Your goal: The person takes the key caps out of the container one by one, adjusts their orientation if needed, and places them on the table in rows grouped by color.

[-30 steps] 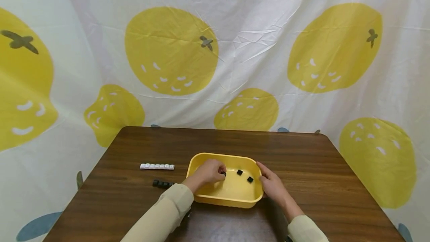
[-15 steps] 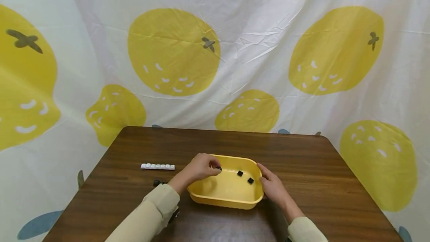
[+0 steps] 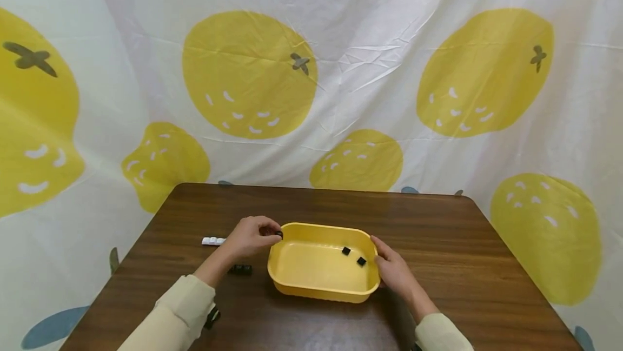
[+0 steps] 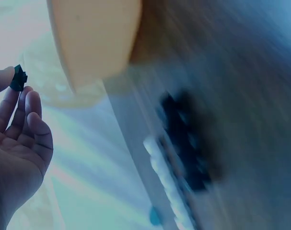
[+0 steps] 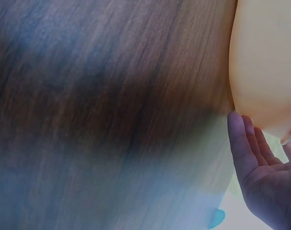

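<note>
My left hand [image 3: 250,233] pinches a small black keycap [image 3: 279,234] between thumb and fingertips, just at the left rim of the yellow plastic bin [image 3: 321,292]. The left wrist view shows this keycap [image 4: 19,78] side on, the other fingers loosely bent below it. My right hand [image 3: 396,272] grips the bin's right end, with the thumb at the rim and the fingers along the outer wall. Two black keycaps, a rear one [image 3: 346,251] and a nearer one [image 3: 361,261], lie apart on the bin's floor toward the right.
Left of the bin, a row of white keycaps [image 3: 212,241] lies partly hidden behind my left hand. Nearer to me is a row of black keycaps [image 3: 240,270], partly covered by the forearm. A lemon-print curtain [image 3: 360,97] hangs behind the brown table [image 3: 462,264].
My left hand has lifted the black keycap from inside the bin and carried it left to the rim. My right hand has stayed on the bin, which has barely moved.
</note>
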`<state>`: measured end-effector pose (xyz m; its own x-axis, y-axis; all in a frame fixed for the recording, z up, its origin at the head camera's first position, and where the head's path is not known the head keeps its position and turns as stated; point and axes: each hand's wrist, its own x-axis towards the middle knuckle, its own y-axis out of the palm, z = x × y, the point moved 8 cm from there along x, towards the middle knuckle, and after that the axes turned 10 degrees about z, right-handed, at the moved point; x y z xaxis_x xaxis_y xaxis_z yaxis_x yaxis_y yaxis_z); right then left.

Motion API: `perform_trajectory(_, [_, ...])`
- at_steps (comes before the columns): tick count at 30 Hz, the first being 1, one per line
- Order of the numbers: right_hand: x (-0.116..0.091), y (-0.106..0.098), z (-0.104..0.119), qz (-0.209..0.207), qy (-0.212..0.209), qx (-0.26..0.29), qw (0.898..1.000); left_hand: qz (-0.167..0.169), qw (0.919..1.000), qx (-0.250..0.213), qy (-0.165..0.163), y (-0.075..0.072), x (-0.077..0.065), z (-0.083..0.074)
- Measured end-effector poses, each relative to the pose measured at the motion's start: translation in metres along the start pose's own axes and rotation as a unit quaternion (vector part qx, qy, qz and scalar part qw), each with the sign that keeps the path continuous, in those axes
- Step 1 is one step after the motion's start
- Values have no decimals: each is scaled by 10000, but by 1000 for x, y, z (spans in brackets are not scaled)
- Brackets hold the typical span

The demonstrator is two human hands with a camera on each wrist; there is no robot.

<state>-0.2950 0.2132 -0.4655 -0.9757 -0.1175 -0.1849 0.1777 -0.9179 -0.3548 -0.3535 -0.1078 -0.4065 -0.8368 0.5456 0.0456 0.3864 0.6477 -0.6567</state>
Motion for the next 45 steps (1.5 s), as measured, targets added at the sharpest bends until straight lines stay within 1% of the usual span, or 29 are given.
perform_trajectory(5, [1,0,1,11,-2,-26,10000,-301,9990,165,-280,-25,-27,27])
perform_trajectory(8, [2,-1,0,5,0,-3,10000,-446,9973,336,-473,-39,-41,45])
perform_trajectory(10, [3,-1,0,-3,-11,22,10000,-484,9960,428,-611,-46,-50,56])
perform_trajectory(14, [3,-1,-2,-34,-26,-21,10000,-450,9940,543,-836,-54,-66,76])
perform_trajectory(19, [2,0,-1,13,7,-34,10000,-312,9919,705,-1009,-55,-80,94])
perform_trajectory(25, [1,0,0,42,3,-25,10000,-172,9884,954,-1172,-50,-88,113])
perform_trajectory(31, [1,1,0,37,18,-16,10000,-108,9871,987,-1254,-43,-90,123])
perform_trajectory(34, [2,1,-1,25,-11,36,10000,-79,9869,963,-1290,-39,-89,125])
perform_trajectory(38, [2,1,-1,35,-20,55,10000,-23,9881,881,-1259,-36,-88,124])
perform_trajectory(43, [2,0,-2,29,44,-6,10000,3,9916,785,-1027,-34,-88,118])
perform_trajectory(45, [1,0,-1,35,64,-72,9999,-4,9921,791,-977,-34,-88,118])
